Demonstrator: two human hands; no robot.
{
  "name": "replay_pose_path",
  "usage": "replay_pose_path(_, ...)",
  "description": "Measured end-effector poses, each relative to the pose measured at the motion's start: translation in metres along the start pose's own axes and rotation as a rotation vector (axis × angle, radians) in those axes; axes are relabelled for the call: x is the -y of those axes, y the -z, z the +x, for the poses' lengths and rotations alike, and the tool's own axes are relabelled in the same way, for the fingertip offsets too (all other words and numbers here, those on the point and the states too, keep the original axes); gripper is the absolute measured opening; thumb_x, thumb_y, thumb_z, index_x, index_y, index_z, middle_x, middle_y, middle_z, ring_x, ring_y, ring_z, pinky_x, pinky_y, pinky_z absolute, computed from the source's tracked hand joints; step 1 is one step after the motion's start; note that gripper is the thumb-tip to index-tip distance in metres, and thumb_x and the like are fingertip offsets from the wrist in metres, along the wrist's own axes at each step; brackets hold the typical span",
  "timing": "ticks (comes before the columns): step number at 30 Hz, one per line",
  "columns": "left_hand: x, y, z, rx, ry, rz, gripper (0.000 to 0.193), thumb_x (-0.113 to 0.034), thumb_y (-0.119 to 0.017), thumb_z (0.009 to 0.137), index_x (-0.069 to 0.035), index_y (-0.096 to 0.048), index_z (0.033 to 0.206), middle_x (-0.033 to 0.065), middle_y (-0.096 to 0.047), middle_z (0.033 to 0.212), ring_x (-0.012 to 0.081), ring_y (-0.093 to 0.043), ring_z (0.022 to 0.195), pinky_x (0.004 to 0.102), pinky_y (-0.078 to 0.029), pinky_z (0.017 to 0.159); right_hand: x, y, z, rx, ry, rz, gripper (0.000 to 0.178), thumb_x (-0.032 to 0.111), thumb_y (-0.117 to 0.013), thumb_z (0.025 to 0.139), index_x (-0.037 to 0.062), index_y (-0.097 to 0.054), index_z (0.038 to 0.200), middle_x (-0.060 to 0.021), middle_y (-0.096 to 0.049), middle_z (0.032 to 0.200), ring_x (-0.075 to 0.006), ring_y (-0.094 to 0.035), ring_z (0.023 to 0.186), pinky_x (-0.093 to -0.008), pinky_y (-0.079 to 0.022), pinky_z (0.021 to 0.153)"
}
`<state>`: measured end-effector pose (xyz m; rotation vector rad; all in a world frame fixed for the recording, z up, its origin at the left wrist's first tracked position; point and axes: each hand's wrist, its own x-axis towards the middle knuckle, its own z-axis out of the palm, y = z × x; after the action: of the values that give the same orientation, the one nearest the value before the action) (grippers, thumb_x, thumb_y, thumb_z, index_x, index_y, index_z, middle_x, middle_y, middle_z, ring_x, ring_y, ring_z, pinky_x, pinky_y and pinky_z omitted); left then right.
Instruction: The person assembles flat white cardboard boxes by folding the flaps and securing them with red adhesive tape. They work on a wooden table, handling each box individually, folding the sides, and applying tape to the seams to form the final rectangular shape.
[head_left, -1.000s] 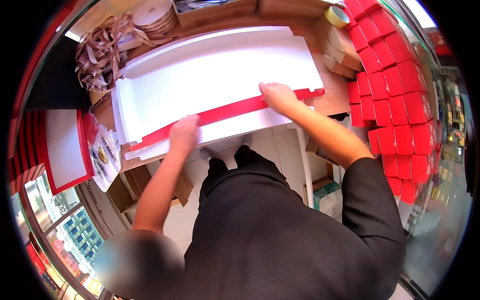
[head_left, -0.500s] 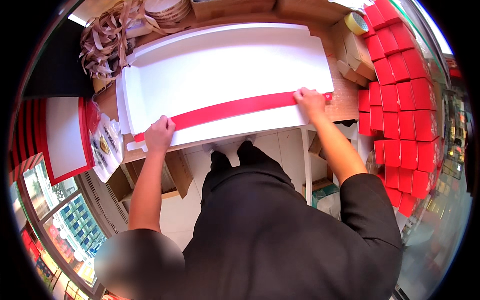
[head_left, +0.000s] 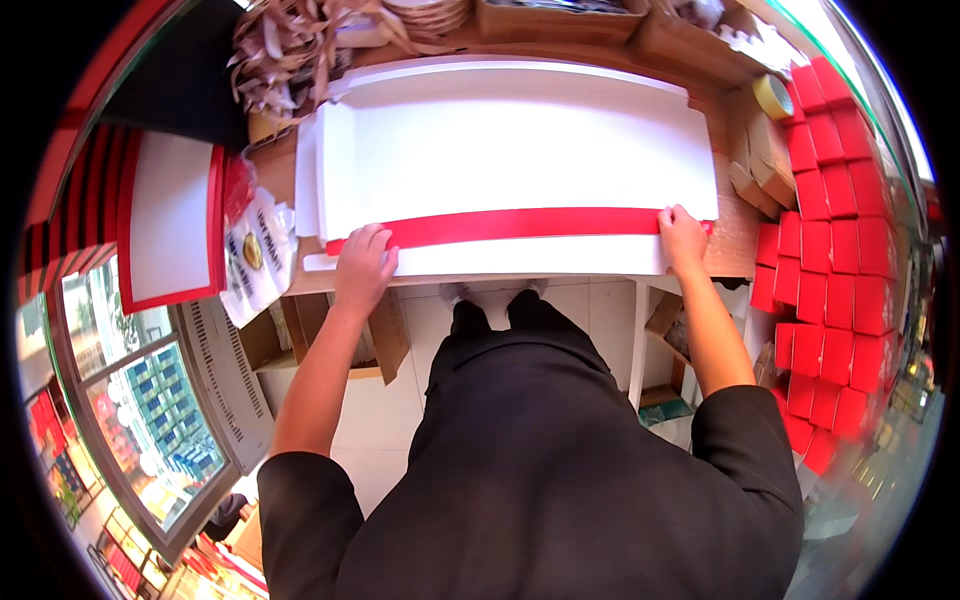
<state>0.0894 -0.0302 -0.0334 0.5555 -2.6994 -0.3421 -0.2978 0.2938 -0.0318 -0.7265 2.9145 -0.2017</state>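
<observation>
A wide white cardboard sheet (head_left: 520, 140) lies flat on the wooden table in front of me. Along its near side a long edge flap (head_left: 520, 225) is folded over, showing its red face. My left hand (head_left: 365, 265) has its bent fingers on the flap's left end. At the right end my right hand (head_left: 682, 238) is closed on the same flap, fingertips on the red. Nearer to me, a white cardboard strip (head_left: 520, 255) shows between the flap and the table edge.
Red boxes (head_left: 840, 240) are stacked at the right, by brown cartons (head_left: 765, 150) and a tape roll (head_left: 772, 97). Tan ribbons (head_left: 285, 55) heap at the far left. A plastic bag (head_left: 258, 255) hangs beside the table's left end. An open carton (head_left: 385, 335) sits below.
My view has shifted, so the table and sheet appear farther right and more level. My left hand's fingers look looser than before. Both hands stay at the flap's ends.
</observation>
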Motion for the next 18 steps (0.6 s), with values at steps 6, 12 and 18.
replay_pose_path(6, 0.015, 0.019, 0.003, 0.159, -0.157, -0.03, 0.019, -0.002, -0.062, 0.078, 0.001, -0.055, 0.095, 0.0122, -0.057, 0.099, 0.0274, -0.057, 0.095, 0.035, -0.051, 0.08, 0.108, -0.022, -0.045, -0.193, 0.551, 0.283, 0.017, 0.013, -0.066, 0.076, 0.0034, -0.059, 0.088, -0.0142, -0.059, 0.089, -0.0326, -0.056, 0.088, -0.0435, -0.045, 0.076)
replay_pose_path(12, 0.026, 0.016, 0.009, 0.24, -0.26, 0.039, 0.022, -0.001, -0.064, 0.069, 0.0, -0.054, 0.089, 0.0124, -0.055, 0.094, 0.0281, -0.056, 0.089, 0.0346, -0.05, 0.078, 0.266, -0.048, -0.106, -0.087, 1.024, 0.394, 0.018, 0.011, -0.066, 0.076, 0.0043, -0.059, 0.092, -0.0097, -0.054, 0.095, -0.0268, -0.053, 0.089, -0.0373, -0.047, 0.08)
replay_pose_path(18, 0.009, 0.003, 0.017, 0.112, -0.135, -0.061, 0.015, -0.009, -0.065, 0.077, -0.002, -0.054, 0.085, 0.0125, -0.054, 0.087, 0.0288, -0.054, 0.083, 0.0369, -0.048, 0.07, 0.283, -0.065, -0.087, -0.006, 1.06, 0.177, 0.014, 0.007, -0.058, 0.075, 0.0043, -0.059, 0.089, -0.0087, -0.055, 0.089, -0.0245, -0.053, 0.088, -0.0328, -0.046, 0.082)
